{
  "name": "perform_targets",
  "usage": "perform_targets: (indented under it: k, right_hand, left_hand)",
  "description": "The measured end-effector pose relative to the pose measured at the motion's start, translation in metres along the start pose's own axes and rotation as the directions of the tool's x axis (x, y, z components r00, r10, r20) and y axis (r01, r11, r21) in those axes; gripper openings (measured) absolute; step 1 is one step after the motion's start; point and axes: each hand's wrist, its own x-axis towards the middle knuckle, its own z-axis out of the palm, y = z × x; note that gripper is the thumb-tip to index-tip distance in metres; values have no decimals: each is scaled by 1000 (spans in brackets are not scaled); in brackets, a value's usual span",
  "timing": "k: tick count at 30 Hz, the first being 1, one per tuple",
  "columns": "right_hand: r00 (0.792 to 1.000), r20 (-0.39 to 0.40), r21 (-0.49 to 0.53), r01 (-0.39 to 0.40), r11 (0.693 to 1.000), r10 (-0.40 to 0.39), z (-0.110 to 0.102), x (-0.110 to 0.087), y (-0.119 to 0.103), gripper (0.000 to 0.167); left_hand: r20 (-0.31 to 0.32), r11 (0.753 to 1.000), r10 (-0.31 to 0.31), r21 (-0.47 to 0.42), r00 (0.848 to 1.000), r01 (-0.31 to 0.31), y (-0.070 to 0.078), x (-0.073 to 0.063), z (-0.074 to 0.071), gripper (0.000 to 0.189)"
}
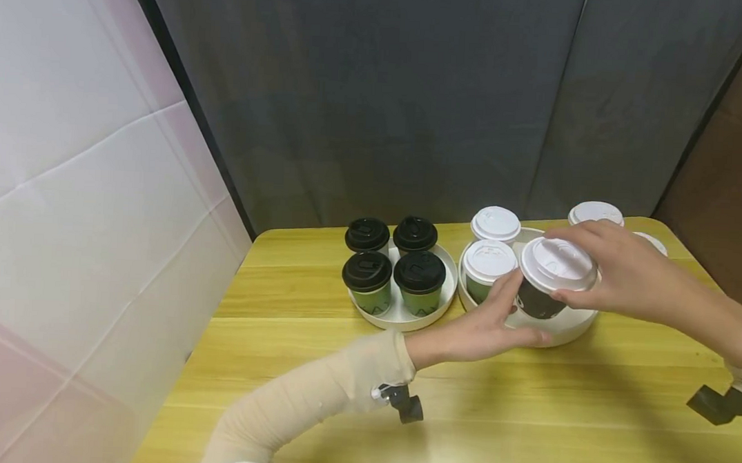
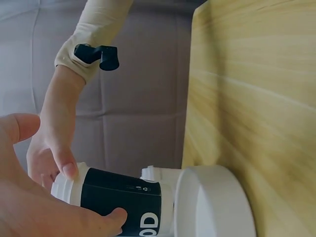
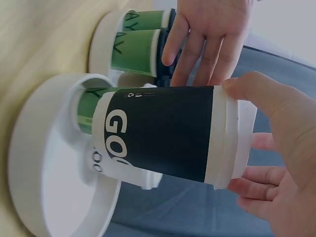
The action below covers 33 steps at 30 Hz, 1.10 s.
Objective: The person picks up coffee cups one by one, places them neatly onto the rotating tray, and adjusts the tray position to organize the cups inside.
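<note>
a person's right hand (image 1: pixel 630 274) grips a black-sleeved paper cup (image 1: pixel 537 301) by its white lid (image 1: pixel 559 262), thumb on one side and fingers curled around the other, holding it over the right-hand white round tray (image 1: pixel 568 337). the left hand (image 1: pixel 475 331) reaches in beside the cup, fingers extended and thumb spread wide, gripping nothing; whether its fingertips touch the cup cannot be told. white lettering, with "go" legible, shows on the dark sleeve in the right wrist view.

just left of the cup, two white-lidded cups (image 1: pixel 490 261) stand one behind the other on the same tray, the nearer one green. beyond the right hand, two more white lids (image 1: pixel 596 212) appear, one largely hidden. on the left-hand white round tray (image 1: pixel 402 325), just beside the first, four black-lidded green paper cups (image 1: pixel 420 299) stand upright in two rows.

beige sleeves (image 1: pixel 314 384) cover both forearms, a black device (image 1: pixel 408 406) at each wrist. the wood-grain table (image 1: pixel 261 337) backs onto a dark grey curtain (image 1: pixel 382 108).
</note>
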Motion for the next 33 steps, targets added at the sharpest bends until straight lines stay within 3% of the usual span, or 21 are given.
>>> perform_targets:
  k: [11, 33]
  right_hand:
    - [1000, 10, 31, -7, 1000, 6, 26, -15, 6, 72]
    - [1000, -21, 39, -8, 999, 9, 35, -17, 11, 75]
  left_hand:
    - [8, 994, -106, 42, 994, 105, -24, 1, 13, 103]
    - [-6, 999, -9, 31, 1000, 9, -35, 8, 15, 102]
